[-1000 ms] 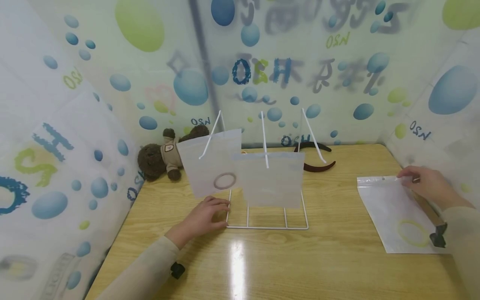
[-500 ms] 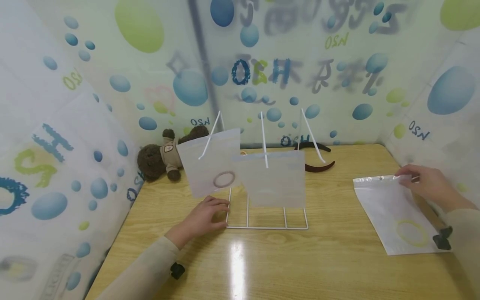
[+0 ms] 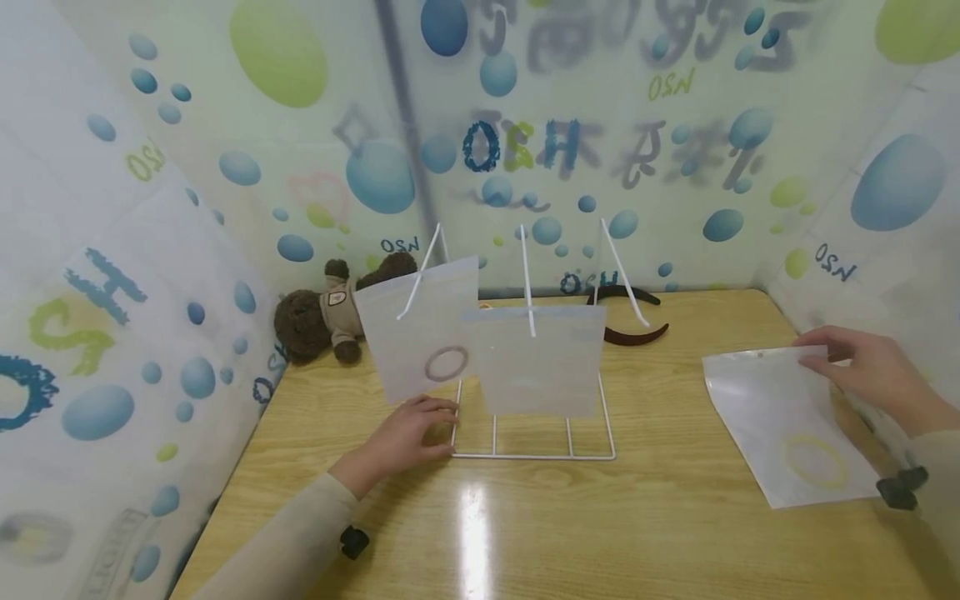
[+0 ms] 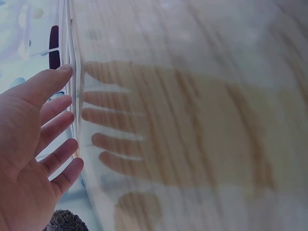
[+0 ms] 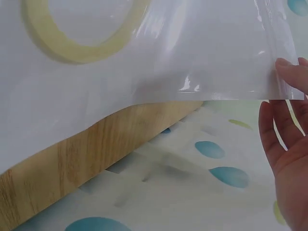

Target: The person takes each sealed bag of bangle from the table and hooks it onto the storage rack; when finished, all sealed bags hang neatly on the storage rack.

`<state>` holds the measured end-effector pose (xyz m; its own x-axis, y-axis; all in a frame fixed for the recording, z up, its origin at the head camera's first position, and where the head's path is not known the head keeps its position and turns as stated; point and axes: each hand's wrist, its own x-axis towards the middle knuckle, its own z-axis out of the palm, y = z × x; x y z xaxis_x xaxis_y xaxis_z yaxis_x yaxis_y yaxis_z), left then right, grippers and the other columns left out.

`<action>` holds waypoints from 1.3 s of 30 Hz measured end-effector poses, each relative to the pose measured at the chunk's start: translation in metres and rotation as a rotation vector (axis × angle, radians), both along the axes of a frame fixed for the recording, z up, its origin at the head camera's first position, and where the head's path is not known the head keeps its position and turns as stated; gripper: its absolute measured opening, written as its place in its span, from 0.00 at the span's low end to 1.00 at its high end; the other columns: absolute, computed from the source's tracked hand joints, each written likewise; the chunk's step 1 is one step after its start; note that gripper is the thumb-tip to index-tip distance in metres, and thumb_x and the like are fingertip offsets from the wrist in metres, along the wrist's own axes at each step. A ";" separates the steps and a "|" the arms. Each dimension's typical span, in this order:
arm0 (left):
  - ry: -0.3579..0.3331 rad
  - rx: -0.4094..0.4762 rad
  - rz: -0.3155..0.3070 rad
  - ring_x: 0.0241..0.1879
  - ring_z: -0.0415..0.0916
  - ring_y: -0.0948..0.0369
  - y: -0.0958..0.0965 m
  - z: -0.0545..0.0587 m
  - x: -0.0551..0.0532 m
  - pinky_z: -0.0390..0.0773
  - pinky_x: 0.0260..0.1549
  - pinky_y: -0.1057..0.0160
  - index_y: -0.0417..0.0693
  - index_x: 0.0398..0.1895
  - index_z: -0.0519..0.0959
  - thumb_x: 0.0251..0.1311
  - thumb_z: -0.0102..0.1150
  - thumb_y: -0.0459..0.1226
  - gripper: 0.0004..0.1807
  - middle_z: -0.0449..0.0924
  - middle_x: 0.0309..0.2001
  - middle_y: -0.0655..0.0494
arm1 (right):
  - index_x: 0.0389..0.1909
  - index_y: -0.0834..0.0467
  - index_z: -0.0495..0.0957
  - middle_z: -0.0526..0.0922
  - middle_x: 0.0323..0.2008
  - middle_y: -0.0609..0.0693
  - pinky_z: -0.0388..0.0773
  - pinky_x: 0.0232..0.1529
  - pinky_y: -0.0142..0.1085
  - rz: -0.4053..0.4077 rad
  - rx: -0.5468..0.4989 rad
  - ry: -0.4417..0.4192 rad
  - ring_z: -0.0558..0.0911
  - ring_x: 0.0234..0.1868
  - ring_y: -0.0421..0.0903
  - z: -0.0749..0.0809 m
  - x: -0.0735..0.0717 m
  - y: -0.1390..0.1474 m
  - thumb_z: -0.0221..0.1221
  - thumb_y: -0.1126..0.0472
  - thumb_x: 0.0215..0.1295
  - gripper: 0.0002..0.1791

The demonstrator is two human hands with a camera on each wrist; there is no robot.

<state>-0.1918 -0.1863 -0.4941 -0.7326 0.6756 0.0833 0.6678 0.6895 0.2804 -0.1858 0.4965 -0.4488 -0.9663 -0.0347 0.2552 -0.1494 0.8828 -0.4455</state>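
A white wire rack [image 3: 532,457] with upright prongs stands mid-table. On its prongs hang two white plastic bags: a left bag [image 3: 401,333] with a brownish ring [image 3: 427,368] showing, and a middle bag [image 3: 543,367] set in front. My left hand [image 3: 397,433] lies at the rack's left side, fingertips and thumb right at the base wire, fingers loosely extended. Over at the right, my right hand [image 3: 873,371] pinches the top right corner of a clear-and-white zip bag [image 3: 757,408], thumb on one face. A pale yellow ring [image 5: 86,54] shows inside that bag.
Behind the rack lies a dark brown headband [image 3: 637,337]. A brown teddy bear [image 3: 303,325] lies on its side at the back left. White curtains [image 3: 645,167] with bubble prints enclose the wooden table [image 3: 585,533] on the left, back and right.
The zip bag's pinched top end has risen a little and shifted slightly left, with the right wrist turning outward. My left hand stays in place at the rack.
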 end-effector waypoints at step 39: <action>-0.013 -0.025 0.018 0.67 0.73 0.50 -0.001 -0.001 0.000 0.65 0.73 0.42 0.51 0.59 0.83 0.62 0.71 0.49 0.25 0.78 0.68 0.54 | 0.45 0.65 0.85 0.84 0.42 0.28 0.72 0.46 0.11 0.117 -0.311 0.298 0.81 0.42 0.22 0.077 0.060 -0.073 0.67 0.78 0.61 0.13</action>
